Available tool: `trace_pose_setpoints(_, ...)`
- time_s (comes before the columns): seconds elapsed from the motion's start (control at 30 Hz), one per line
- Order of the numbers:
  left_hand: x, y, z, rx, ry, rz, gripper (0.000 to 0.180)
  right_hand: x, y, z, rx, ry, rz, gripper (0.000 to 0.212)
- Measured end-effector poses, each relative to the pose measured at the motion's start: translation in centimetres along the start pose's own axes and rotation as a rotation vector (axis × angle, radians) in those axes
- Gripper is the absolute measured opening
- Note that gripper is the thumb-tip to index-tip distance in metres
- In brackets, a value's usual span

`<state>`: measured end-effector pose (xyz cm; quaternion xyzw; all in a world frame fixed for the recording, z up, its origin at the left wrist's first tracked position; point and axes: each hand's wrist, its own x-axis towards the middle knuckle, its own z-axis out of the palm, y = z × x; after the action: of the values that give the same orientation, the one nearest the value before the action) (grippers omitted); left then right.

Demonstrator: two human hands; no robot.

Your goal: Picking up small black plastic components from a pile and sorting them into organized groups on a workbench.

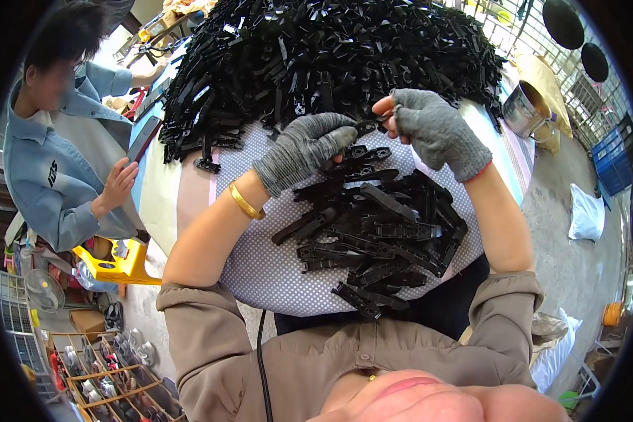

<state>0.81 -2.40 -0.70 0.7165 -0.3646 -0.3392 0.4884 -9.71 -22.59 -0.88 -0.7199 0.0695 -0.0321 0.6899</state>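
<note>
Both my hands wear grey fingerless gloves and meet above the table, between two heaps of long, narrow black plastic parts. My left hand is closed on a black plastic part that sticks out toward the right. At that part's right end, the bent fingers of my right hand pinch it; their tips partly hide the end. Just below my hands lies a smaller heap of similar parts, loosely layered near the table's front edge. Beyond my hands rises a large heap of black parts.
The table has a patterned cloth. At the left, a person in a light blue jacket holds a dark flat object. A yellow stool stands below. A metal bucket stands at the right, with a white sack on the floor.
</note>
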Motion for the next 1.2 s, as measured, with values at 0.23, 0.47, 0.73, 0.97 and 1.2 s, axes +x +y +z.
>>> trace_pose_setpoints(0.23,-0.1,-0.2,0.5,-0.068,0.005,0.05,0.032,-0.3,0.0,0.6,0.091,-0.011,-0.011,0.02)
trace_pose_setpoints(0.47,-0.3,-0.4,1.3,0.093,0.144,0.199,0.027,-0.8,-0.5,1.2,0.174,0.068,0.032,0.021)
trace_pose_setpoints(0.73,-0.3,-0.1,1.1,0.201,0.199,0.233,0.025,-1.3,-0.9,1.6,0.141,0.034,-0.004,0.025)
trace_pose_setpoints(0.97,-0.4,-0.2,1.7,0.08,-0.032,0.24,0.025,-1.6,-1.5,3.0,0.228,0.078,-0.12,0.029)
trace_pose_setpoints(1.2,-1.2,0.7,4.6,0.279,0.126,0.592,0.023,-3.1,-2.4,5.6,0.038,0.014,-0.251,0.069)
